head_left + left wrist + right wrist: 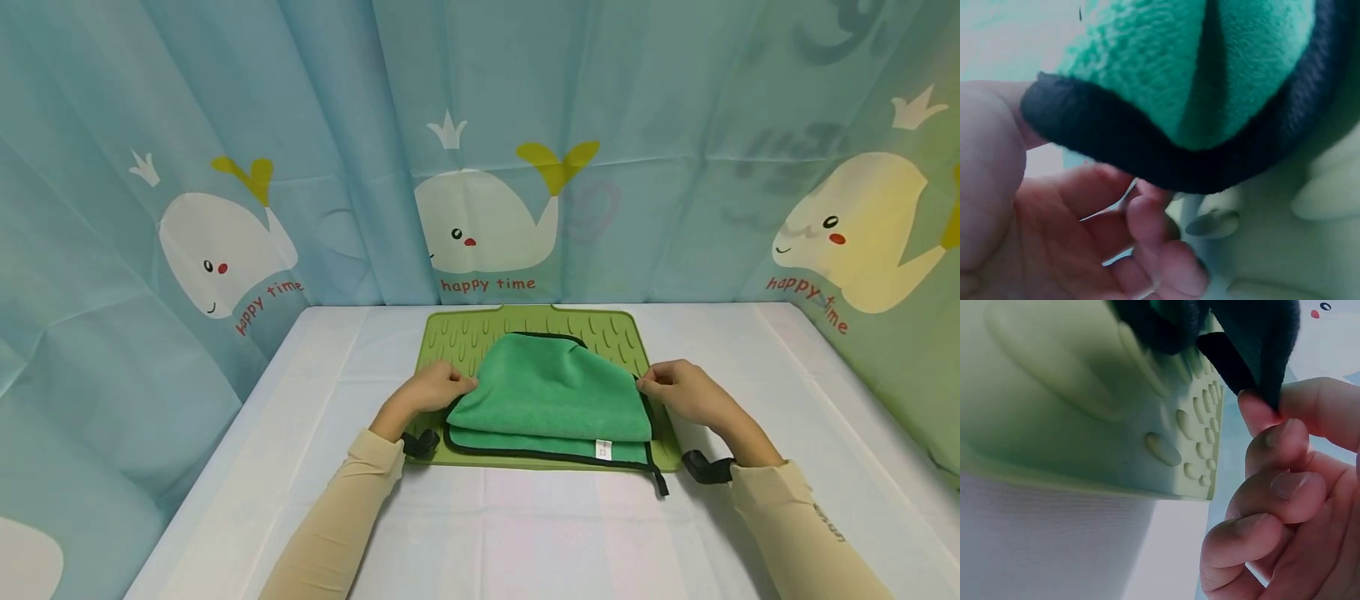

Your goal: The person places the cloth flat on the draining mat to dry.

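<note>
A green cloth with black edging lies folded over on a green ridged mat. Its upper layer is lifted a little between the two hands, and a white tag and a black loop show at the lower right. My left hand pinches the cloth's left edge; the left wrist view shows the dark border between thumb and fingers. At the opposite side my right hand pinches the right edge, thumb and forefinger meeting on the black trim, the other fingers curled below.
The mat lies on a white-covered table near its back edge. Behind and at both sides hangs a blue curtain printed with whales. A black wrist strap piece sits at the right cuff, another at the left.
</note>
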Tool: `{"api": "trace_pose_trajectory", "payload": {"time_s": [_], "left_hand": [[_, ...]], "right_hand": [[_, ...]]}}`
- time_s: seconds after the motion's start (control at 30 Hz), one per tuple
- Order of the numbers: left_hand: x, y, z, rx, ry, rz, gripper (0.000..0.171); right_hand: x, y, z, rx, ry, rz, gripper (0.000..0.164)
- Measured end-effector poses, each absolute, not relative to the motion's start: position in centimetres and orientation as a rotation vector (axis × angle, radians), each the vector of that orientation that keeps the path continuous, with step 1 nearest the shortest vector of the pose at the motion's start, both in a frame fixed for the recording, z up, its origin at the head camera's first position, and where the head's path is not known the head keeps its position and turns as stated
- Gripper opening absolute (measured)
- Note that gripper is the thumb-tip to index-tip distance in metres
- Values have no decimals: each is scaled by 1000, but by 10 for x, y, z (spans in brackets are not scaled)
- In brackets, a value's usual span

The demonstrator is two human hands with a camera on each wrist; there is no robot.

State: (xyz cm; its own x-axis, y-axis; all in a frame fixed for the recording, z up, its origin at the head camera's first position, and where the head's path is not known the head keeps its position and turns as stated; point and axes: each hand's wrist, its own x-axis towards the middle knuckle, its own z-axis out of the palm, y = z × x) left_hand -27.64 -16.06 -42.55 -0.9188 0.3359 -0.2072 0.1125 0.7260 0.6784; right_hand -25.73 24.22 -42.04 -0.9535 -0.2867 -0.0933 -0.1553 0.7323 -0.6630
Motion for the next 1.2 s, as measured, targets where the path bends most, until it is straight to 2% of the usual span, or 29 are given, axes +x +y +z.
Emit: {"api": "trace_pose_trajectory", "payload": {"time_s": [0.1, 0.3, 0.37, 0.43, 0.57, 0.67, 0.9, 1.0, 1.07, 1.2], "left_hand": [[-276, -160, -424, 316, 2618, 1052, 55], [-277, -168, -418, 225, 2745, 1118, 25], [-278, -172, -417, 209, 2774, 1126, 22], [-279, -175, -416, 205, 2775, 1133, 23], [-280, -176, -418, 217, 2718, 1070, 41], [-278, -175, -419, 222, 2683, 988, 48], [-276, -170, -424, 174, 2728, 969, 39], [-278, -168, -427, 173, 2769, 991, 27], [-278, -167, -429, 176, 2798, 1007, 23], [-279, -165, -430, 165, 2849, 1059, 25]], "right_hand": [[-258, 243, -421, -358, 2748, -1015, 25], [-257, 247, -417, -389, 2785, -987, 23], [-257, 248, -416, -394, 2798, -988, 23], [-257, 250, -417, -397, 2803, -1001, 23], [-258, 250, -422, -419, 2752, -1015, 21], [-259, 249, -426, -442, 2669, -1007, 22], [-259, 242, -433, -376, 2647, -1000, 33], [-261, 238, -436, -365, 2687, -1019, 36], [-262, 236, -438, -387, 2725, -1025, 34], [-262, 235, -436, -396, 2803, -1037, 30]]}}
